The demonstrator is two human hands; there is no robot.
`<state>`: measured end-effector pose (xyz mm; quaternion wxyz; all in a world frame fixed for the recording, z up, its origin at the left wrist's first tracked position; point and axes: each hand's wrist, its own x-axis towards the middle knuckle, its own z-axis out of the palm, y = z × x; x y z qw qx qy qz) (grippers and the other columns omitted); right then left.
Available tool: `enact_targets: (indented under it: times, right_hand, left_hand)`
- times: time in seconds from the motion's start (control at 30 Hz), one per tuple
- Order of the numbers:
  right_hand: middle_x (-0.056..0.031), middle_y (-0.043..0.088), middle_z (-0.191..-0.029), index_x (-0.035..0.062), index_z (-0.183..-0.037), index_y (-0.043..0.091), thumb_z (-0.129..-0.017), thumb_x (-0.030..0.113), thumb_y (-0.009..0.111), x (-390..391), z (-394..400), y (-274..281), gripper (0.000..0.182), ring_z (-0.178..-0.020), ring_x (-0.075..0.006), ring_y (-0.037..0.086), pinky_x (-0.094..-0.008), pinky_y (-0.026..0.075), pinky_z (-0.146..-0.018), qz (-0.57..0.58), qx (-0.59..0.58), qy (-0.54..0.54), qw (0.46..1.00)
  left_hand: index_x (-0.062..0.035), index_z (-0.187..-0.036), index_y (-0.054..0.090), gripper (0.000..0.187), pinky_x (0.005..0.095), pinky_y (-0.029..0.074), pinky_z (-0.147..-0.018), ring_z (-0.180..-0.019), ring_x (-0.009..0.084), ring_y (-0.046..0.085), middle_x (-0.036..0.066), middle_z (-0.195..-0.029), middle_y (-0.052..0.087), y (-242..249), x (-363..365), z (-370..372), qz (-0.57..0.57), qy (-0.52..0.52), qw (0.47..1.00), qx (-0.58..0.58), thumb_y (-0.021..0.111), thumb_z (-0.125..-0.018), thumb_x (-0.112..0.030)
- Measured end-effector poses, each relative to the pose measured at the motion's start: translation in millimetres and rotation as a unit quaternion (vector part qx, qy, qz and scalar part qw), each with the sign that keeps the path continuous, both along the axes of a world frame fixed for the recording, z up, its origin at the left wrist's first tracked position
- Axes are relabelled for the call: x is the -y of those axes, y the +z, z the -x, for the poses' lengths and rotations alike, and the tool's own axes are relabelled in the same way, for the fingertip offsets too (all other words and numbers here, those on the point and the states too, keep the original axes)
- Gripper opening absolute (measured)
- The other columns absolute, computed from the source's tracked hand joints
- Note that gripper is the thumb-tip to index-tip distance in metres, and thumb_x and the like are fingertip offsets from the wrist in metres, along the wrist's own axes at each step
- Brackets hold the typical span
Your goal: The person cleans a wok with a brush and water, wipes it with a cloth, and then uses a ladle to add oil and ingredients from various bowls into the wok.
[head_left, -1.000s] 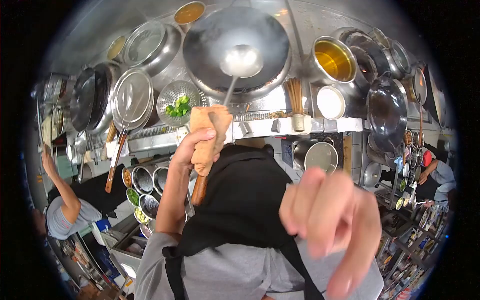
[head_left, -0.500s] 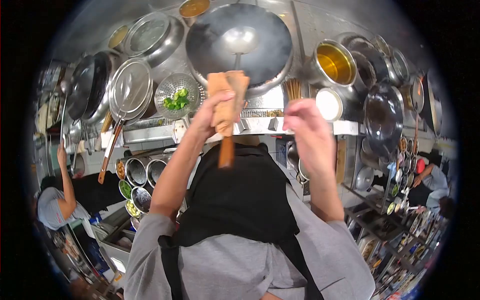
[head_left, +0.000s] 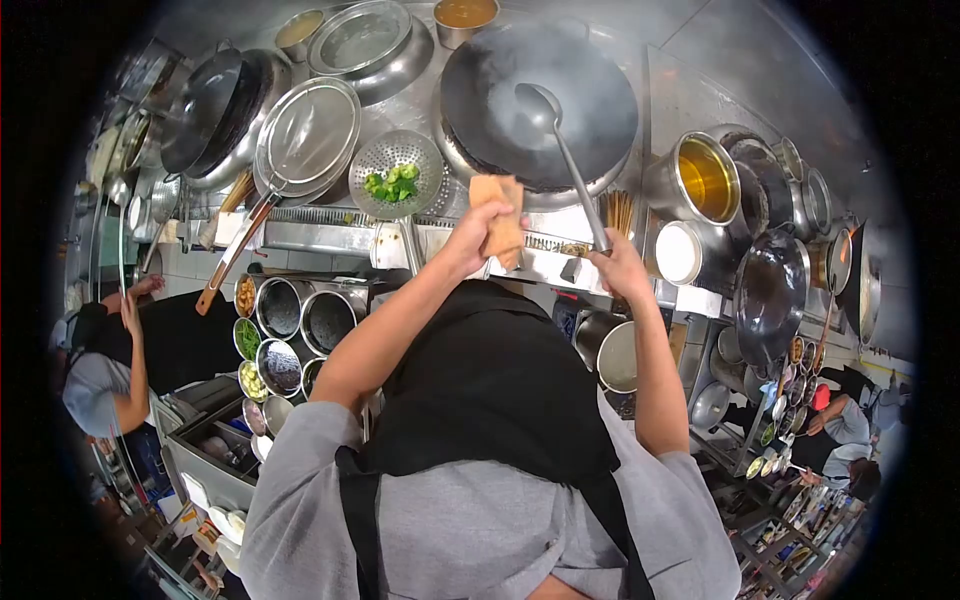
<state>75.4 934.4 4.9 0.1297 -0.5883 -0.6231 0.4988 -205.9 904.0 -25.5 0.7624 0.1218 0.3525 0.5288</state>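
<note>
My left hand [head_left: 476,238] grips a folded orange-brown cloth [head_left: 503,240] at the near edge of a smoking wok [head_left: 600,120]. In my right hand [head_left: 622,268] is the handle of a steel ladle [head_left: 572,165], whose bowl rests inside the wok. Steam or smoke blurs the wok's far side. Left of the cloth, a perforated strainer [head_left: 420,155] holds green vegetable pieces [head_left: 392,184].
Mesh strainers [head_left: 308,135] lie at the left, and a pot of yellow oil [head_left: 707,178] stands at the right beside a white container [head_left: 679,253]. Co-workers [head_left: 100,385] are at the far left and far right [head_left: 848,425].
My right hand has closed on the ladle, whose handle now slants right. The wooden handle below the cloth no longer shows. The view has shifted, moving the wok rightward.
</note>
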Motion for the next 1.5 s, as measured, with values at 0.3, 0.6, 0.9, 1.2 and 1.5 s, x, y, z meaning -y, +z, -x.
enact_targets:
  times: [0.3, 0.6, 0.9, 1.2, 1.5]
  right_hand:
    - [-0.0048, 0.052, -0.058, -0.0002, -0.107, 0.051, -0.09, 0.013, 0.063, -33, 45, -40, 0.024, -0.038, -0.0162, 0.052, -0.0338, 0.036, -0.033, -0.076, -0.041, -0.152, 0.985]
    - [-0.0257, 0.067, -0.086, 0.0035, -0.124, 0.052, -0.084, 0.012, 0.06, -60, 49, -61, 0.042, -0.083, -0.0435, 0.066, -0.0506, 0.053, -0.076, -0.171, 0.163, -0.065, 0.97]
    - [-0.0325, 0.066, -0.1, 0.005, -0.121, 0.051, -0.084, 0.014, 0.058, -20, -11, -38, 0.039, -0.1, -0.0496, 0.062, -0.0544, 0.047, -0.09, -0.153, 0.131, 0.07, 0.977]
    - [-0.0269, 0.065, -0.091, 0.0042, -0.124, 0.049, -0.085, 0.014, 0.062, -34, -4, -53, 0.042, -0.089, -0.0435, 0.066, -0.0486, 0.05, -0.081, -0.035, 0.032, 0.059, 0.997]
    - [-0.0058, 0.054, -0.068, 0.0022, -0.113, 0.05, -0.086, 0.006, 0.059, -55, -73, -35, 0.028, -0.044, -0.014, 0.05, -0.0324, 0.041, -0.042, 0.049, -0.214, -0.008, 0.976]
  left_hand:
    - [-0.0066, -0.115, 0.053, 0.042, 0.0445, 0.058, -0.079, -0.088, 0.0287, 0.069, 0.012, -0.103, 0.066, -87, -87, -26, 0.133, 0.083, 0.988, 0.009, 0.058, -0.099, -0.045]
    - [-0.0036, -0.099, 0.056, 0.02, 0.0476, 0.057, -0.061, -0.071, 0.0287, 0.069, 0.013, -0.085, 0.066, -85, -103, -42, 0.196, 0.128, 0.967, -0.099, 0.057, -0.091, -0.022]
    - [-0.0052, -0.108, 0.057, 0.04, 0.042, 0.058, -0.069, -0.08, 0.0262, 0.068, 0.011, -0.094, 0.066, -63, -78, -23, 0.121, 0.045, 0.985, -0.117, 0.062, -0.096, -0.043]
    - [-0.0077, -0.128, 0.052, 0.039, 0.0309, 0.056, -0.071, -0.083, 0.0184, 0.066, 0.012, -0.1, 0.068, 65, 98, -66, 0.047, 0.014, 0.999, -0.016, 0.058, -0.1, -0.033]
    - [-0.0033, -0.135, 0.045, 0.044, 0.0343, 0.057, -0.069, -0.084, 0.0192, 0.065, 0.013, -0.105, 0.065, 167, 216, -128, 0.03, 0.19, 0.98, -0.057, 0.061, -0.098, -0.022]
